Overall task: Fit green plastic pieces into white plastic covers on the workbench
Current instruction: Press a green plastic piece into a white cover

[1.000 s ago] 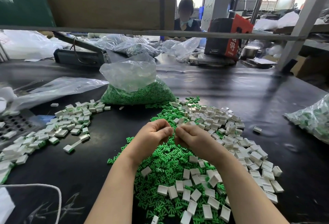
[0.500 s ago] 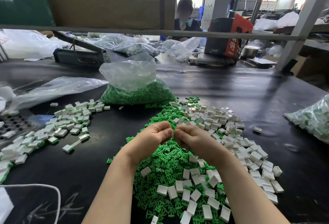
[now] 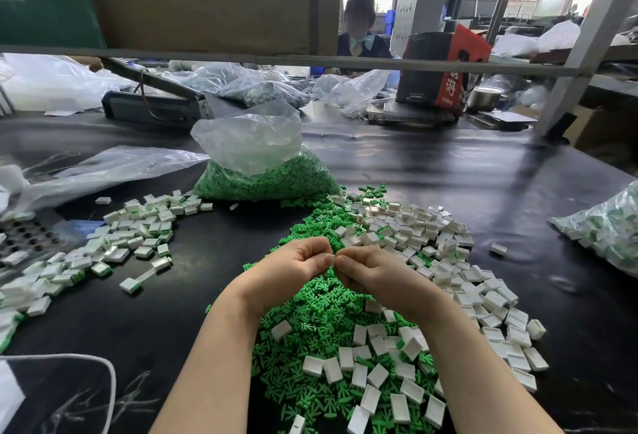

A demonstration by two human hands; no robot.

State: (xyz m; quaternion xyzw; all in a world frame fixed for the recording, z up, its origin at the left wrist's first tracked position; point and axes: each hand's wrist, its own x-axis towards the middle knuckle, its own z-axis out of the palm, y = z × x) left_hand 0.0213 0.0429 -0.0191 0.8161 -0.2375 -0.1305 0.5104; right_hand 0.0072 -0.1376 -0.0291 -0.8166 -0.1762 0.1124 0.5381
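Step in hand, by the look of it: a fit in progress. Left hand [image 3: 291, 269] & right hand [image 3: 371, 269] meet knuckle to knuckle above the heap, fingers of both curled tight & pinched together on a small white cover [image 3: 332, 257]; only a sliver shows between the fingertips. Whether a green piece is already seated inside can't be told, it's hidden by the fingers.

Next move prob. calls for a firm squeeze to seat the piece, then dropping the finished unit w/ the assembled pile [image 3: 103, 254] at left & reaching for fresh parts.

Surface, largest first: black workbench [image 3: 448, 171]; a clear bag of green pieces [image 3: 262, 175] standing behind the hands; loose green pieces [image 3: 324, 299] heaped directly under the wrists; loose white covers [image 3: 431, 247] spread to the right & near side of that heap; another bag of mixed parts [image 3: 607, 233] at far right edge.

Room: workshop w/ a metal rack bar [image 3: 310, 61] across the view, a second person [image 3: 359, 30] seated beyond it, a red-black box [image 3: 445, 68], windows behind.
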